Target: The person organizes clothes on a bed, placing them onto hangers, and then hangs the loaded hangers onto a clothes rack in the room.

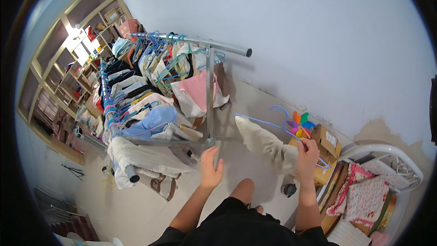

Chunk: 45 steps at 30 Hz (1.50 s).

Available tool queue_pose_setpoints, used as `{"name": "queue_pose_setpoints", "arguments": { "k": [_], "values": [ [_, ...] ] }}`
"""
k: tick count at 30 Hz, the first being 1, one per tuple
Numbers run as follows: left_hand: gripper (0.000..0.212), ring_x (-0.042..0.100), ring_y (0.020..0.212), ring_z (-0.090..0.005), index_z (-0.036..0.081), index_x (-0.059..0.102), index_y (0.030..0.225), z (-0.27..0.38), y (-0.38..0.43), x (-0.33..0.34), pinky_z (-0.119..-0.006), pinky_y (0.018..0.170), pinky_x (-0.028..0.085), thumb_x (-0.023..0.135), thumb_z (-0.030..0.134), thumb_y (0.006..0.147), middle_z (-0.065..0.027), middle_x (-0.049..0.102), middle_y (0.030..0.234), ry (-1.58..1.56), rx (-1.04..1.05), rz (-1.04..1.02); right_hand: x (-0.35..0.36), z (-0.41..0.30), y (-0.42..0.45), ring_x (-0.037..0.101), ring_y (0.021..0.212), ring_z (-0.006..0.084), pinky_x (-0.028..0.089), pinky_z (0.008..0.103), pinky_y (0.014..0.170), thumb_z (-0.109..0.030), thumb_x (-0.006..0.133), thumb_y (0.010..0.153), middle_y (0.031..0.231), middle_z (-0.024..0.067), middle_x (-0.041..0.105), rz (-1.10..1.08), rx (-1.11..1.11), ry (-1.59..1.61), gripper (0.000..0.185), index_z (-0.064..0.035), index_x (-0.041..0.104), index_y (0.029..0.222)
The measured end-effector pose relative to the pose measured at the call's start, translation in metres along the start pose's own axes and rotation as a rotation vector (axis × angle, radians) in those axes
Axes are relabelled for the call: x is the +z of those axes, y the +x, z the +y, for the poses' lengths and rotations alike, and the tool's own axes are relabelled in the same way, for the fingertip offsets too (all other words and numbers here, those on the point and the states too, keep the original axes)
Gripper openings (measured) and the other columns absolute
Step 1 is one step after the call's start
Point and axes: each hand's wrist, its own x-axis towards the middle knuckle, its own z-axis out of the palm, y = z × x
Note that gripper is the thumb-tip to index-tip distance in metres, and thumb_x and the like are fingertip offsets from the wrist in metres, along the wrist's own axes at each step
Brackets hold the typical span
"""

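My right hand [308, 157] grips one arm of a blue clothes hanger [261, 120], whose hook points up. A cream-coloured garment [261, 141] hangs from the hanger, and its upper part near my right hand is partly covered by the fingers. My left hand [210, 169] is raised with thumb and fingers apart, holding nothing. Just beyond it stands the metal upright [209, 99] of a clothes rack. Many garments on hangers crowd the rack's two rails, among them a light blue shirt [150, 123] at the near end of the left rail.
White cloth [136, 157] drapes over the near rail end [132, 174]. Cardboard boxes [326, 140] and a colourful pinwheel [300, 124] stand by the wall. At right is a white-framed bed [385, 148] with folded floral bedding [367, 196]. A dark round object [289, 190] sits on the floor.
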Motion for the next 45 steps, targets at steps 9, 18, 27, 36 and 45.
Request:
{"name": "queue_pose_setpoints", "arguments": {
  "k": [9,18,27,36,45],
  "values": [
    [0.041,0.047,0.106,-0.0373,0.000,0.049,0.115,-0.059,0.089,0.051,-0.041,0.093,0.037,0.058,0.006,0.076,-0.0211,0.050,0.114,-0.050,-0.078,0.102,0.082,0.031,0.104,0.046,0.060,0.0104,0.038,0.0247,0.056,-0.007,0.063,0.079,0.069,0.0049,0.055,-0.118,0.064,0.078,0.010,0.0024,0.062,0.083],
    [0.045,0.047,0.108,-0.0365,-0.001,0.046,0.119,-0.095,0.190,0.061,-0.039,0.092,0.038,0.058,0.004,0.076,-0.0204,0.048,0.116,-0.140,-0.109,0.200,0.196,0.021,0.222,0.059,0.067,0.0238,0.046,0.0322,0.064,-0.012,0.064,0.077,0.076,0.0142,0.063,-0.256,-0.072,-0.154,0.014,-0.0009,0.066,0.086],
    [0.051,0.049,0.105,-0.0334,0.000,0.043,0.123,-0.127,0.197,0.046,-0.037,0.089,0.041,0.060,0.007,0.076,-0.0190,0.048,0.118,-0.129,-0.305,0.221,0.275,-0.026,0.302,0.050,0.061,0.0120,0.041,0.0264,0.058,-0.010,0.065,0.077,0.069,0.0068,0.058,-0.541,-0.171,0.108,0.013,0.0002,0.065,0.085],
    [0.053,0.056,0.095,-0.0281,0.002,0.040,0.127,-0.116,0.207,0.054,-0.034,0.079,0.047,0.060,0.006,0.078,-0.0173,0.048,0.118,-0.104,-0.380,0.221,0.346,-0.086,0.370,0.049,0.062,0.0101,0.040,0.0260,0.057,-0.011,0.064,0.079,0.071,0.0035,0.060,-0.971,-0.373,0.253,0.013,0.0000,0.065,0.086],
    [0.051,0.058,0.094,-0.0267,0.004,0.039,0.127,-0.097,0.192,0.058,-0.035,0.074,0.048,0.059,0.006,0.080,-0.0174,0.049,0.113,-0.061,-0.667,0.324,0.479,-0.063,0.337,0.055,0.067,0.0166,0.043,0.0278,0.063,-0.009,0.063,0.079,0.074,0.0076,0.061,-1.002,-0.506,0.424,0.013,0.0000,0.065,0.088]
  ]
}}
